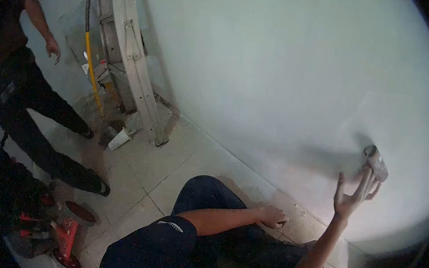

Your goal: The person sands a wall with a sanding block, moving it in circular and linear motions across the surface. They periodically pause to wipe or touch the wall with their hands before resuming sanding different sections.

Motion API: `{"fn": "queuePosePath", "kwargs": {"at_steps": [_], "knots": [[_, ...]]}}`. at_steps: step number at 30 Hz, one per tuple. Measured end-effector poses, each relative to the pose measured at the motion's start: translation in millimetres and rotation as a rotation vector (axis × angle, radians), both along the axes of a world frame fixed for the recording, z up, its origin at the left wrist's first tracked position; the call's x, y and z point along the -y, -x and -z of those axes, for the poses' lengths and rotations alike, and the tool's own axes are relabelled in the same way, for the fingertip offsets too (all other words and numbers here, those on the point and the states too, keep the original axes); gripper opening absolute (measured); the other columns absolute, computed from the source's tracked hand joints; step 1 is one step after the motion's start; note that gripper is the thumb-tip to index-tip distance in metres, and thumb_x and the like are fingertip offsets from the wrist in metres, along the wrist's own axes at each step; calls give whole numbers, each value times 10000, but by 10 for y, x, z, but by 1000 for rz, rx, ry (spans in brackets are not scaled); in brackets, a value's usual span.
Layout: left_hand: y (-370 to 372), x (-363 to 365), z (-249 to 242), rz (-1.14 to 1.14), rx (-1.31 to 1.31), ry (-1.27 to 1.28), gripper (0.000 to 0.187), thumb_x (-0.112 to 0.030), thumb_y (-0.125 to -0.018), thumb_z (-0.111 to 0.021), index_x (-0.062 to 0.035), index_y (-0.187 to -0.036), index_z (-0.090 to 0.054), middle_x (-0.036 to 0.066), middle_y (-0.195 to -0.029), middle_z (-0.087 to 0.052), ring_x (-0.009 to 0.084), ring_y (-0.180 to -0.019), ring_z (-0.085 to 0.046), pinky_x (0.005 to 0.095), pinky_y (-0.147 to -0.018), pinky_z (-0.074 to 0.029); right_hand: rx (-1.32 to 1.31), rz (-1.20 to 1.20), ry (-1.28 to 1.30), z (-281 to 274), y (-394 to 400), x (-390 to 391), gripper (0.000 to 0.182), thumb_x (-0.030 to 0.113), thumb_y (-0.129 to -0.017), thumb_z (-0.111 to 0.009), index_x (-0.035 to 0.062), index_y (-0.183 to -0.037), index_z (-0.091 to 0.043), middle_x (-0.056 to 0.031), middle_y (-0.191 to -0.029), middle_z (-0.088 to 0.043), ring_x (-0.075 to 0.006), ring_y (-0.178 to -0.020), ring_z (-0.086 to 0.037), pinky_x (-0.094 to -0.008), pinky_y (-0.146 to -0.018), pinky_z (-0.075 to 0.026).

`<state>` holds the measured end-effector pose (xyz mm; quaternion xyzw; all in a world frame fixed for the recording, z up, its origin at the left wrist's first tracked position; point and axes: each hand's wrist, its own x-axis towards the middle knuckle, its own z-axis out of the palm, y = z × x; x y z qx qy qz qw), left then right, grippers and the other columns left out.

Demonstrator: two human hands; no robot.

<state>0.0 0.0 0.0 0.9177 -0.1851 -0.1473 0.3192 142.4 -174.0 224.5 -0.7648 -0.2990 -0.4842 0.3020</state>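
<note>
My right hand (353, 197) is raised at the pale wall (289, 79), its thumb spread upward and its other fingers reaching forward. At the fingertips is a small curled grey piece that looks like sandpaper (377, 164), pressed against the wall, with a dark shadow beside it. My left hand (273, 218) rests by my bent knee, its fingers curled in loosely and nothing showing in them. My left forearm lies across my dark trousers.
A metal ladder (134, 62) leans near the corner, beside a yellow pole (92, 64). A white container (120, 139) lies on the tiled floor (171, 176). At left stands another person (25, 104), near red tools (68, 236). A dark object (378, 265) sits at lower right.
</note>
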Motion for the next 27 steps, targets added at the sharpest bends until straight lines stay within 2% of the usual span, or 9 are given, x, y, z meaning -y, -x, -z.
{"fn": "queuePosePath", "kwargs": {"at_steps": [2, 5, 8, 12, 13, 16, 22, 24, 27], "knots": [[71, -38, 31, 9, 39, -20, 247, -265, -897, -608, -76, -1033, -691, 177, -989, -717, 390, -964, -686, 529, -831, -526, -2, 195, 33, 109, -127, 71, 699, 371, -962, -738, 97, -1544, -467, -179, -1550, -504, -352, -1500, -371, -549, -1264, -72], [-18, 388, -159, -36, 101, 53, 237, -249, -889, -610, -74, -1026, -693, 175, -993, -719, 389, -950, -682, 534, -818, -521, 282, 163, -207, -772, -7, 146, 414, 226, -952, -769, 67, -1324, -681, -106, -1363, -681, -301, -1283, -614, -490, -1111, -446], [72, -284, -378, -27, 14, 82, 231, -235, -880, -619, -72, -1027, -694, 179, -997, -720, 390, -938, -679, 535, -814, -516, 311, 358, -180, -478, 75, -53, 287, 119, -910, -803, 25, -1175, -745, -129, -1196, -754, -299, -1183, -679, -432, -985, -546], [-165, -280, 204, -55, 36, 212, 317, -263, -877, -641, -94, -1135, -719, 182, -1065, -737, 390, -984, -684, 514, -859, -521, 141, 74, -172, -685, 197, 312, 127, 28, -952, -721, -20, -1067, -748, -133, -1053, -776, -239, -984, -734, -344, -919, -563], [43, -378, -447, -28, -80, 180, 390, -284, -889, -650, -101, -1226, -717, 186, -1121, -739, 371, -1033, -692, 489, -906, -527, 58, 113, -141, -766, 459, 382, 168, 4, -973, -677, -18, -1133, -723, -142, -1095, -762, -258, -1039, -720, -344, -953, -545], [-190, -377, 149, -22, -102, 127, 433, -237, -884, -611, -94, -1282, -701, 184, -1272, -693, 347, -1178, -644, 455, -1015, -507, -146, 317, -240, 386, 756, 1517, 196, 49, -1028, -558, -17, -1207, -607, -177, -1163, -676, -300, -1146, -630, -404, -1046, -458], [-104, -161, -415, 207, 182, 88, 293, -219, -944, -623, 27, -1075, -715, 257, -1014, -731, 422, -969, -707, 471, -851, -538, -704, 832, -552, 1260, 4425, 2461, 157, 95, -1069, -473, -29, -1130, -547, -203, -1062, -640, -297, -880, -628, -414, -841, -505], [61, -57, -713, 292, 159, 91, 297, -218, -949, -649, 32, -1103, -694, 221, -999, -728, 376, -906, -706, 455, -816, -533, -738, 1235, -554, 2188, 5956, 2567, 190, 143, -1067, -505, -29, -1133, -548, -209, -1009, -641, -299, -841, -622, -421, -809, -508], [129, 277, -915, 314, 38, 162, 396, -302, -956, -684, 46, -1143, -663, 112, -917, -712, 241, -813, -660, 390, -747, -509, -695, 1371, -1098, 1896, 7697, 1638, 272, 265, -1024, -589, 17, -1135, -571, -204, -1036, -630, -344, -876, -628, -444, -799, -497]]}}
